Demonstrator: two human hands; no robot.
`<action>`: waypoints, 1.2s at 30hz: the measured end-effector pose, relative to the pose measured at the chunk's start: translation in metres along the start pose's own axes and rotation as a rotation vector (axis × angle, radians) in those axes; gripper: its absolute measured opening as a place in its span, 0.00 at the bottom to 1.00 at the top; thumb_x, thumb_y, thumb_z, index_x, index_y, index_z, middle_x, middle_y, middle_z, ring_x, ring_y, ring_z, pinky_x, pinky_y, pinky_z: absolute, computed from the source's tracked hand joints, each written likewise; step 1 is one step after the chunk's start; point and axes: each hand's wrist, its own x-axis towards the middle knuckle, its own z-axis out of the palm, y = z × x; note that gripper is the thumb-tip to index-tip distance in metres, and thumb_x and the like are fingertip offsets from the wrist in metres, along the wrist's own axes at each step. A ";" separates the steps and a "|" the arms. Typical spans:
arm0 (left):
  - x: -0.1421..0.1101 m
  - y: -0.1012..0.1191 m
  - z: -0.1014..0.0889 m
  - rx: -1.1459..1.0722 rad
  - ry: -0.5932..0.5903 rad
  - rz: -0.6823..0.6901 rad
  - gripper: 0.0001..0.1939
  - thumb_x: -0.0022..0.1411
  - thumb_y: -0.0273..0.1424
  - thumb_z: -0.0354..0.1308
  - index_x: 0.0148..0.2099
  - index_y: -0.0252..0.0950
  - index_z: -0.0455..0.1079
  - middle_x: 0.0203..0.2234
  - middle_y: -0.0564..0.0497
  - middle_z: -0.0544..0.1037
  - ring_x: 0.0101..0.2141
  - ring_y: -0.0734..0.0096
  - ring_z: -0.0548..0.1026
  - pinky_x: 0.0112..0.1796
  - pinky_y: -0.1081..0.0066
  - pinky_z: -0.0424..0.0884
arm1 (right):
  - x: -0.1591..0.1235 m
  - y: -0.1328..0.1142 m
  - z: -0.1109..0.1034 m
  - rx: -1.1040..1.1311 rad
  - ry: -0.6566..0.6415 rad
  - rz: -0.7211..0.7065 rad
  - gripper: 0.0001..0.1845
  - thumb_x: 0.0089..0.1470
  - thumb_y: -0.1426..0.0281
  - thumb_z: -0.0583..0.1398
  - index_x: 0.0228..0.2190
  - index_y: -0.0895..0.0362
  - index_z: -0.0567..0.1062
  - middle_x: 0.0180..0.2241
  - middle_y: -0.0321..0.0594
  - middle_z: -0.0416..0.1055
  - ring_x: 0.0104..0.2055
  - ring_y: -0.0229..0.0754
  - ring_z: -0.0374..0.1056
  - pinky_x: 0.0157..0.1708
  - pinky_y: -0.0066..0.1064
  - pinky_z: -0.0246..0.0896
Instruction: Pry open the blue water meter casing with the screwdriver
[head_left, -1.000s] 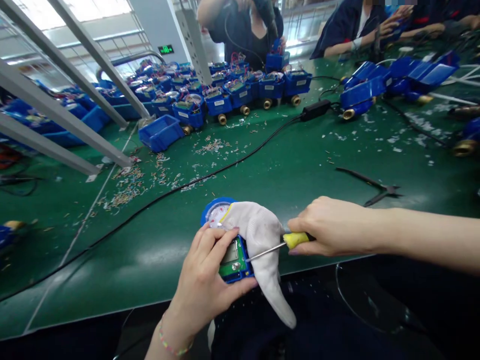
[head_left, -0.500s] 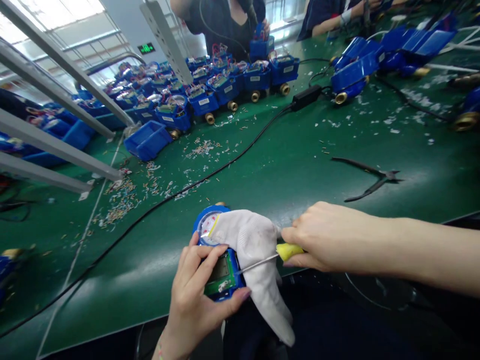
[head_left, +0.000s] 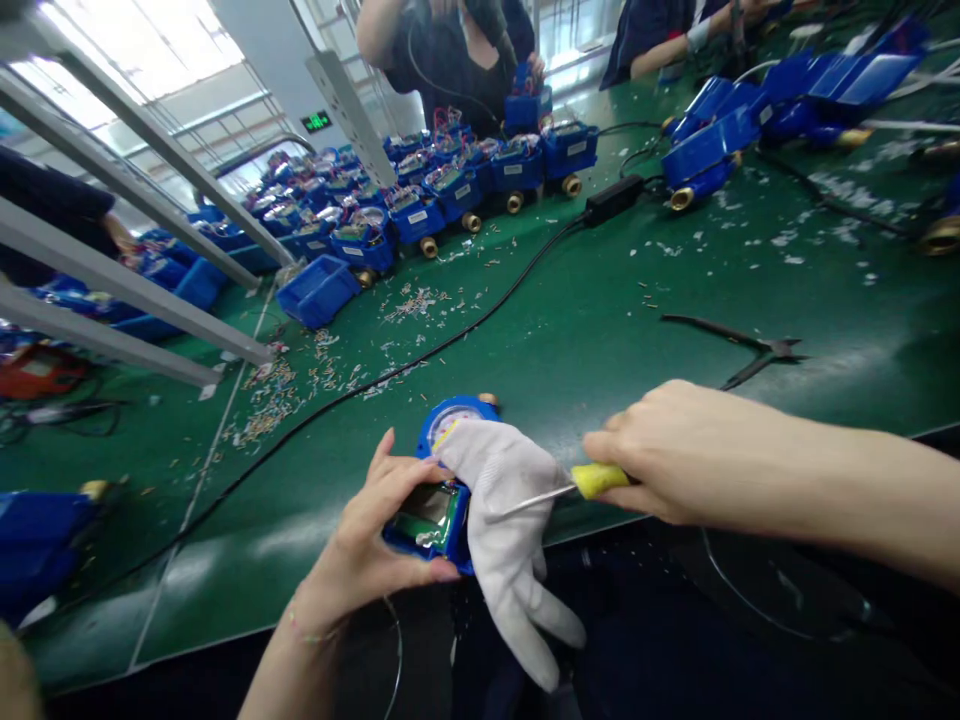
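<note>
At the near edge of the green table, toward 6 o'clock, a blue water meter is gripped by the left hand, with fingers closed around its left side and thumb beneath. A white glove is draped over the meter's right part and hangs past the table edge. At 3 o'clock of the glove, a yellow-handled screwdriver is clasped in the closed right hand, its metal shaft laid across the glove. Black pliers are seen at 1 o'clock of that hand. Rows of blue meters are lined up at 12 o'clock, beside a co-worker.
</note>
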 end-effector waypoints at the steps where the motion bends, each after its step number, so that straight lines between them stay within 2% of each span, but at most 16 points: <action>1: 0.001 -0.003 -0.007 -0.021 -0.070 -0.009 0.45 0.49 0.44 0.65 0.64 0.42 0.48 0.43 0.46 0.76 0.45 0.60 0.73 0.60 0.41 0.44 | -0.003 0.003 -0.004 0.031 0.003 0.042 0.10 0.51 0.63 0.63 0.23 0.55 0.72 0.18 0.35 0.66 0.19 0.40 0.60 0.21 0.28 0.33; 2: 0.003 -0.004 -0.012 -0.032 -0.137 -0.033 0.44 0.51 0.42 0.65 0.64 0.44 0.46 0.45 0.45 0.75 0.48 0.59 0.72 0.60 0.41 0.42 | -0.003 0.004 -0.005 0.111 0.008 0.083 0.10 0.50 0.64 0.63 0.22 0.55 0.72 0.18 0.34 0.65 0.19 0.39 0.59 0.21 0.28 0.35; 4: 0.005 -0.001 -0.019 -0.024 -0.236 -0.097 0.39 0.56 0.35 0.62 0.64 0.45 0.46 0.50 0.44 0.72 0.54 0.57 0.67 0.60 0.42 0.44 | 0.003 0.004 0.003 0.388 0.062 0.162 0.11 0.50 0.63 0.63 0.23 0.56 0.72 0.19 0.33 0.65 0.20 0.37 0.59 0.20 0.27 0.41; 6: 0.007 0.007 -0.016 0.042 -0.234 -0.191 0.34 0.57 0.29 0.57 0.63 0.44 0.48 0.54 0.43 0.67 0.57 0.57 0.62 0.59 0.45 0.51 | 0.017 -0.007 0.024 0.738 0.185 0.236 0.11 0.47 0.62 0.65 0.28 0.57 0.73 0.25 0.33 0.69 0.25 0.37 0.62 0.24 0.26 0.50; 7: 0.007 0.012 -0.012 0.093 -0.179 -0.265 0.33 0.56 0.27 0.56 0.62 0.43 0.50 0.54 0.42 0.65 0.58 0.56 0.61 0.58 0.47 0.55 | 0.026 -0.015 0.036 0.899 0.259 0.268 0.14 0.44 0.63 0.66 0.31 0.57 0.73 0.29 0.34 0.71 0.29 0.38 0.64 0.27 0.26 0.54; 9: 0.007 0.019 0.000 0.196 0.005 -0.436 0.32 0.54 0.29 0.56 0.61 0.39 0.53 0.52 0.40 0.64 0.55 0.55 0.63 0.55 0.49 0.62 | 0.042 -0.036 0.060 1.147 0.353 0.309 0.20 0.41 0.64 0.67 0.37 0.58 0.73 0.36 0.37 0.73 0.36 0.41 0.66 0.34 0.28 0.59; 11: 0.006 0.024 0.012 0.248 0.147 -0.565 0.32 0.52 0.32 0.58 0.59 0.35 0.57 0.48 0.40 0.65 0.51 0.55 0.66 0.52 0.52 0.66 | 0.052 -0.055 0.074 1.268 0.383 0.326 0.18 0.43 0.64 0.64 0.37 0.60 0.74 0.36 0.38 0.73 0.36 0.43 0.67 0.35 0.29 0.59; 14: 0.004 0.029 0.021 0.223 0.178 -0.610 0.31 0.51 0.35 0.61 0.56 0.35 0.61 0.45 0.43 0.68 0.48 0.57 0.70 0.49 0.56 0.69 | 0.049 -0.058 0.074 1.276 0.431 0.305 0.13 0.48 0.64 0.59 0.32 0.60 0.75 0.31 0.39 0.73 0.32 0.43 0.67 0.30 0.29 0.59; 16: 0.004 0.031 0.021 0.209 0.191 -0.589 0.30 0.50 0.35 0.63 0.55 0.37 0.62 0.46 0.45 0.69 0.47 0.59 0.70 0.48 0.59 0.69 | 0.042 -0.039 0.063 1.173 0.527 0.364 0.14 0.48 0.63 0.58 0.32 0.60 0.74 0.30 0.39 0.73 0.30 0.43 0.67 0.28 0.29 0.58; 19: 0.003 0.030 0.016 0.148 0.194 -0.517 0.28 0.50 0.32 0.65 0.53 0.40 0.63 0.48 0.45 0.68 0.50 0.60 0.68 0.51 0.58 0.67 | 0.035 0.007 0.048 0.824 0.633 0.595 0.12 0.49 0.64 0.58 0.32 0.60 0.74 0.28 0.39 0.72 0.29 0.43 0.66 0.26 0.29 0.55; 21: 0.001 0.023 0.010 0.046 0.190 -0.447 0.27 0.49 0.30 0.66 0.52 0.42 0.62 0.50 0.46 0.68 0.53 0.60 0.67 0.53 0.57 0.65 | 0.039 0.033 0.044 0.585 0.558 0.694 0.09 0.50 0.66 0.59 0.31 0.60 0.74 0.28 0.41 0.71 0.30 0.44 0.66 0.27 0.29 0.53; 24: 0.000 0.006 0.000 -0.160 0.230 -0.376 0.28 0.46 0.30 0.68 0.49 0.41 0.61 0.52 0.44 0.67 0.54 0.58 0.66 0.52 0.57 0.66 | 0.052 0.053 0.051 0.387 0.378 0.663 0.08 0.52 0.66 0.59 0.30 0.59 0.73 0.28 0.42 0.71 0.31 0.45 0.67 0.27 0.29 0.52; 27: 0.002 -0.006 -0.009 -0.305 0.247 -0.358 0.30 0.42 0.30 0.71 0.46 0.40 0.60 0.53 0.41 0.67 0.53 0.56 0.68 0.49 0.59 0.70 | 0.065 0.056 0.061 0.343 0.329 0.618 0.11 0.53 0.64 0.58 0.32 0.60 0.74 0.31 0.44 0.70 0.33 0.46 0.67 0.28 0.30 0.53; 30: 0.006 -0.012 -0.013 -0.365 0.263 -0.325 0.29 0.41 0.28 0.71 0.43 0.39 0.60 0.51 0.42 0.68 0.52 0.58 0.69 0.48 0.61 0.70 | 0.071 0.048 0.060 0.347 0.406 0.628 0.15 0.55 0.61 0.58 0.35 0.61 0.74 0.37 0.48 0.69 0.35 0.46 0.67 0.29 0.31 0.54; 33: 0.010 -0.014 -0.012 -0.424 0.335 -0.323 0.29 0.40 0.28 0.71 0.41 0.40 0.58 0.51 0.42 0.69 0.51 0.59 0.70 0.47 0.61 0.71 | 0.073 0.029 0.050 0.507 0.499 0.522 0.16 0.56 0.59 0.58 0.31 0.60 0.73 0.31 0.43 0.69 0.32 0.43 0.65 0.29 0.30 0.53; 36: 0.014 -0.017 -0.007 -0.481 0.455 -0.363 0.31 0.39 0.29 0.72 0.40 0.41 0.55 0.50 0.43 0.71 0.50 0.59 0.71 0.48 0.59 0.70 | 0.081 0.008 0.044 0.724 0.452 0.378 0.18 0.50 0.54 0.62 0.29 0.58 0.72 0.28 0.38 0.69 0.30 0.41 0.64 0.27 0.29 0.51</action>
